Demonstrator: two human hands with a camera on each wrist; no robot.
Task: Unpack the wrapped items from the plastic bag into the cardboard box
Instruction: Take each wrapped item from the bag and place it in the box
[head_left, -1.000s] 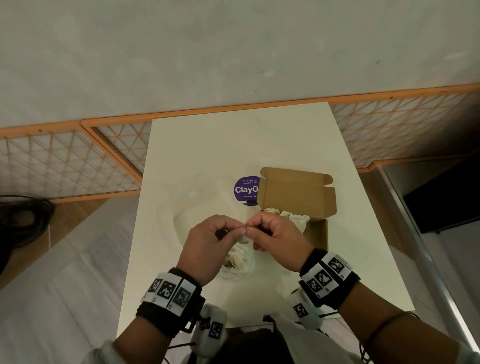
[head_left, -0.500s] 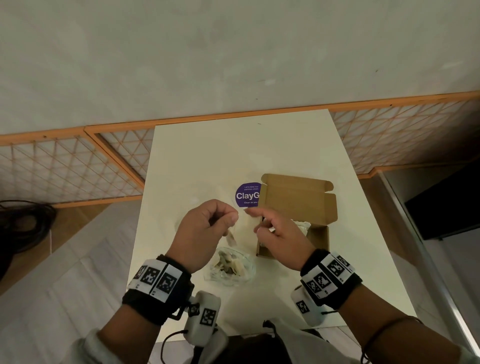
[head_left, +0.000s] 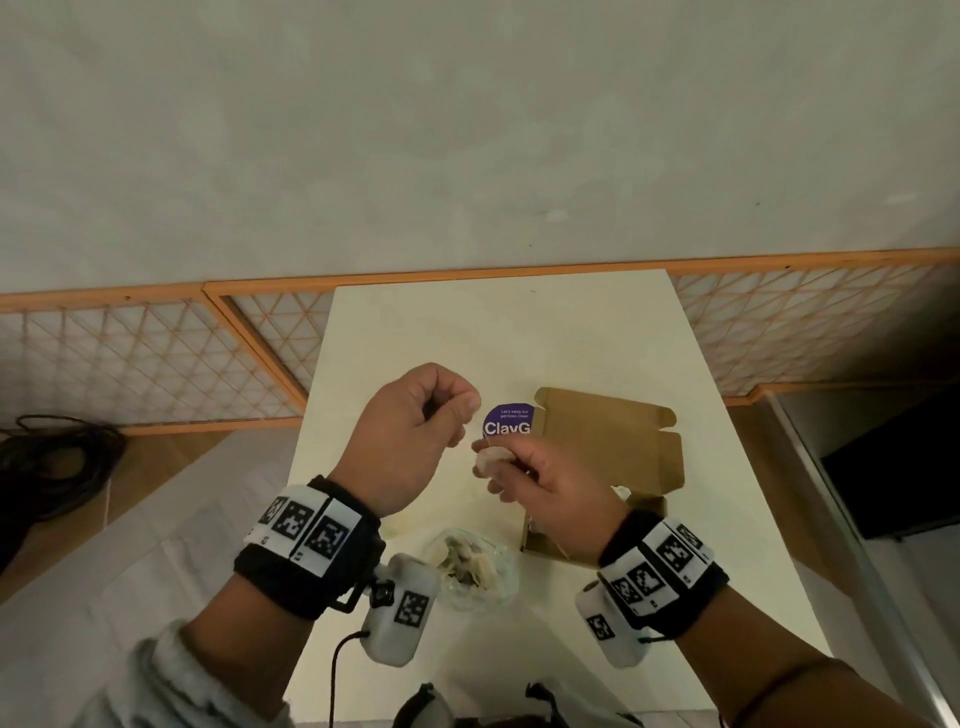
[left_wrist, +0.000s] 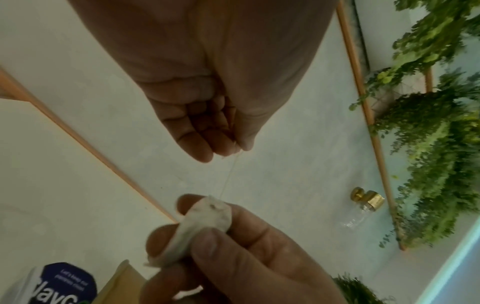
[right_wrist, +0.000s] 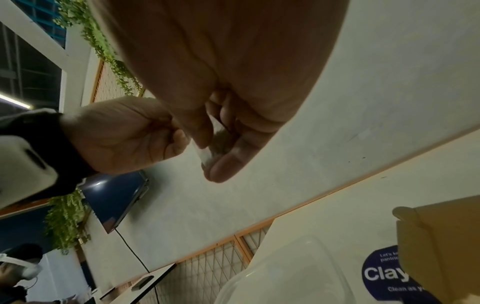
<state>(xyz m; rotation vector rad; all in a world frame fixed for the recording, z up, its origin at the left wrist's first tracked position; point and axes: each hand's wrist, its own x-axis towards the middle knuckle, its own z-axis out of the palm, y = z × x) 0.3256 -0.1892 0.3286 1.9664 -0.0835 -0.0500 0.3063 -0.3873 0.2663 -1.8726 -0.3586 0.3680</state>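
A plain brown cardboard box (head_left: 613, 441) sits on a cream table (head_left: 519, 332) beside a purple round sticker (head_left: 506, 423) with white lettering, black-and-white checked wristbands (head_left: 306, 527) nearer.

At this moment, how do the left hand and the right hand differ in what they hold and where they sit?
The right hand grips a small white wrapped item between thumb and fingers; the left hand pinches only a thin thread running from that item. The left hand sits higher and further from the cardboard box; the right hand is just beside its open flap. Both are raised above the table, fingers curled.
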